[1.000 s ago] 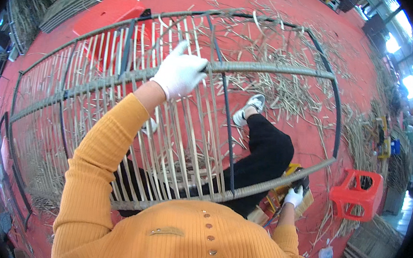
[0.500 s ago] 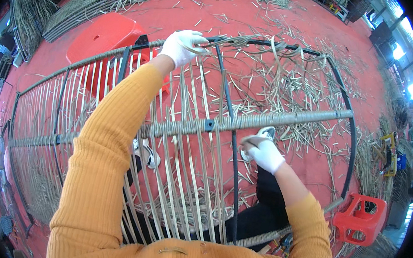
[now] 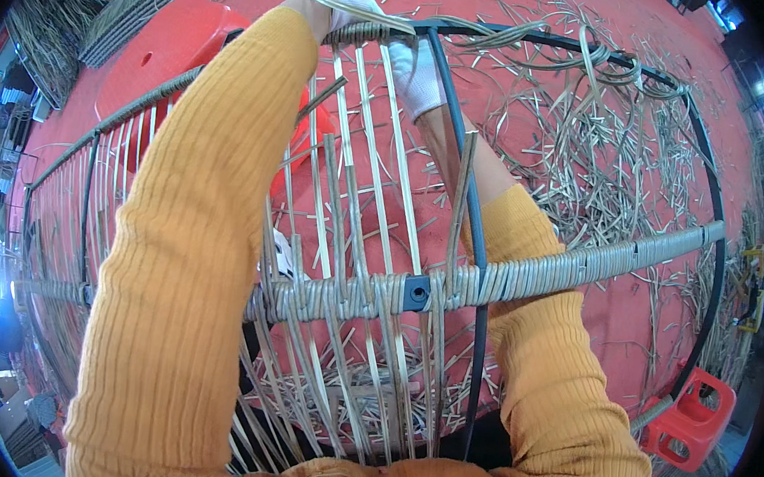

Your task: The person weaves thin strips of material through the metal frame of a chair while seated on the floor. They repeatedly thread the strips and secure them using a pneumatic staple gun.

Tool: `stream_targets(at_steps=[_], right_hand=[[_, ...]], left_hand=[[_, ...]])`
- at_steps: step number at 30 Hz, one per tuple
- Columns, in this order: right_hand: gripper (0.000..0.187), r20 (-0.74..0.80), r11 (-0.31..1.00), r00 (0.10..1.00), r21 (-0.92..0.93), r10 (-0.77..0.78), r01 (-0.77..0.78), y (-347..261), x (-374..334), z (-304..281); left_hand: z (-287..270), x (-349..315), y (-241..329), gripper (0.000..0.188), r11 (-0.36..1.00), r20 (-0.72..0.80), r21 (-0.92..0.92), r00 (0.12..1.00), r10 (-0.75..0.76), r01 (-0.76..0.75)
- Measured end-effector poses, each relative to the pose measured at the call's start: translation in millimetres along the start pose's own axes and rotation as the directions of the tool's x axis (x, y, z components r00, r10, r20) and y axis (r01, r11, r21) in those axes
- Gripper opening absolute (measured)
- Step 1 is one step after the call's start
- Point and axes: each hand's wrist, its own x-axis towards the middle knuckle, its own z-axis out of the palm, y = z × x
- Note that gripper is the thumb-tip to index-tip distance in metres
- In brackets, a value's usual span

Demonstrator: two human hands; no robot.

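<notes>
A dark metal frame lies across my lap, with pale and brown rattan strips running across it and a wrapped bar through its middle. My left hand, in a white glove, is closed at the far rail, and a long rattan strand loops over it toward the rail. Reaching beneath the middle bar, my gloved right hand comes up under that same rail, beside a dark crossbar. The rail hides its fingertips. Loose coils of strand hang on the rail to the right.
Cut rattan scraps litter the red floor. A red plastic stool stands beyond the frame at left, another red stool at right. Bundled rattan and stacked woven panels lie at the far left.
My right hand has moved from near the middle bar to the underside of the far rail. The left hand stays at the rail; the view has shifted closer to the frame.
</notes>
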Motion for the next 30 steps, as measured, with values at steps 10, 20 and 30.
stream_targets(at_steps=[10,20,30], right_hand=[[0.020,0.086,0.751,0.979,-0.631,-0.183,0.195,-27,-16,-4],[0.022,-0.077,0.935,0.956,0.244,0.282,-0.256,-78,-90,12],[0.021,0.084,0.947,0.993,0.304,0.083,-0.105,-35,-24,2]], left_hand=[[54,-75,-6,0.030,0.933,-0.592,0.104,0.732,0.337,-0.345],[49,-88,3,0.035,0.858,-0.634,0.182,0.609,0.476,-0.481],[1,7,-22,0.022,0.737,-0.093,0.014,0.733,0.674,-0.676]])
